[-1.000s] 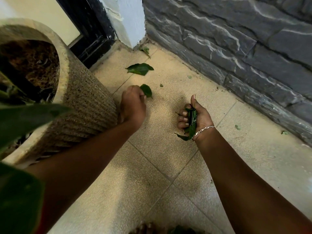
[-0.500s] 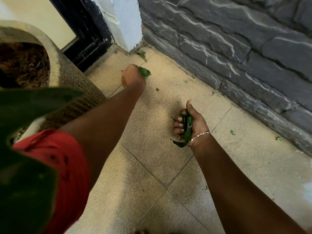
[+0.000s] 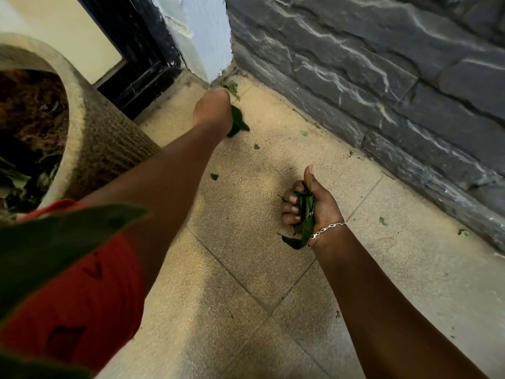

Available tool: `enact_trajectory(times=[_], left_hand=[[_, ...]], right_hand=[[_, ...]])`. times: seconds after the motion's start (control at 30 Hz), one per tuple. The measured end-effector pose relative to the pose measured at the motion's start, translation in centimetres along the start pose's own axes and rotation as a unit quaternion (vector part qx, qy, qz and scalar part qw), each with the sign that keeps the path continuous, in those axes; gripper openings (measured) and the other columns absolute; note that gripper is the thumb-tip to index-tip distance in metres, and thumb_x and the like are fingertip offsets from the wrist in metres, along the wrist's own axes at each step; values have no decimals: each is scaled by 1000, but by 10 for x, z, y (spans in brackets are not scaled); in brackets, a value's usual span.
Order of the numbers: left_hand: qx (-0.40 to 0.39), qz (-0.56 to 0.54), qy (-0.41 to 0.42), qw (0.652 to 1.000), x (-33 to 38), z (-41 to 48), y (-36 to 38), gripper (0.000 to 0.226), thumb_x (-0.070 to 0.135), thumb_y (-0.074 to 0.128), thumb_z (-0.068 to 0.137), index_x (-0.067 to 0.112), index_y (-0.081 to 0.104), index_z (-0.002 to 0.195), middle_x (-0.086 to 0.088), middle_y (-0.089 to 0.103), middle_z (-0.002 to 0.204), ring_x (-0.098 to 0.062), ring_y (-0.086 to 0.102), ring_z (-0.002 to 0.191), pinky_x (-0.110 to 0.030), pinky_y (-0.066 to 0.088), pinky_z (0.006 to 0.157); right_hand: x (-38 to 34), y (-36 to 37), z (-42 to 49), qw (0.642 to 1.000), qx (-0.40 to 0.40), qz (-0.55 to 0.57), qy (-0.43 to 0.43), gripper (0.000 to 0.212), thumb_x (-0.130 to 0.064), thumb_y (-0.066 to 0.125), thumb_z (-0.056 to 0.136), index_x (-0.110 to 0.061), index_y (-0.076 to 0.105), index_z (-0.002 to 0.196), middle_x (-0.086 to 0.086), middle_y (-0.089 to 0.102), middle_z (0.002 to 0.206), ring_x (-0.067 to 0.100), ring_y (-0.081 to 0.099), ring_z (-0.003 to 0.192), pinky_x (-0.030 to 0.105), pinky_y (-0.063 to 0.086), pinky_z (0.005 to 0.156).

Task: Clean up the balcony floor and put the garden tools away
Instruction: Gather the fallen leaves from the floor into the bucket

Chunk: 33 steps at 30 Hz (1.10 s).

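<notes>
down at the corner of the wall (image 3: 328,86), my left hand (image 3: 211,110) curls round a dark leaf (image 3: 238,121), stretched toward the scrap (image 3: 231,86) beyond it; my right hand (image 3: 317,206) grips the bunch (image 3: 305,214) of leaves (a fist stops them scattering over the floor (image 3: 246,269)).

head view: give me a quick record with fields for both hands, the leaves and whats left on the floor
left hand: stretched toward the corner, holds a dark leaf
right hand: grips a leaf bunch, thumb up
corner leaf: on the floor just past the left hand, contact unclear
leaf scraps: scattered on the tiles and along the stone wall
planter: left of the left arm
garden tools: none in view
</notes>
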<state>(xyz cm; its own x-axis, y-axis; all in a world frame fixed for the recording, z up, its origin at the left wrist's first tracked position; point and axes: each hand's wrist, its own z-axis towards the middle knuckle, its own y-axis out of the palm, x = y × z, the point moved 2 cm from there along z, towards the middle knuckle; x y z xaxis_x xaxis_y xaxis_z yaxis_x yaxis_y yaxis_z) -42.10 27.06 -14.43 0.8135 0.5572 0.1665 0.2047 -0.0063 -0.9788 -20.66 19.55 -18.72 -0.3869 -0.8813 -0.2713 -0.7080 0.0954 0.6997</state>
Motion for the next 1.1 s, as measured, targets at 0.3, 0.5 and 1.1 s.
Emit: enact_trajectory(times=[0.3,0.5,1.1], left_hand=[[-5,5,87,996,10,27,-12,30,0,56,89,-1,55,119,-17,55,123,-31,56,106,-36,45,91],[25,-20,57,998,10,18,-11,26,7,56,92,3,56,118,-19,61,113,-30,58,103,-33,46,82],[-27,-259,-134,956,-40,-155,18,49,0,54,91,7,38,137,-18,55,126,-27,54,117,-20,38,80]], right_hand=[[0,1,0,1000,-9,-4,7,48,-53,48,75,-17,49,42,-2,40,45,8,36,33,10,30,32],[1,1,0,1000,4,-2,12,58,-54,41,89,-18,49,44,-2,39,46,8,35,33,10,29,33],[12,-6,-26,995,-87,56,-6,53,-38,94,25,-16,50,44,-1,44,45,9,39,35,12,34,32]])
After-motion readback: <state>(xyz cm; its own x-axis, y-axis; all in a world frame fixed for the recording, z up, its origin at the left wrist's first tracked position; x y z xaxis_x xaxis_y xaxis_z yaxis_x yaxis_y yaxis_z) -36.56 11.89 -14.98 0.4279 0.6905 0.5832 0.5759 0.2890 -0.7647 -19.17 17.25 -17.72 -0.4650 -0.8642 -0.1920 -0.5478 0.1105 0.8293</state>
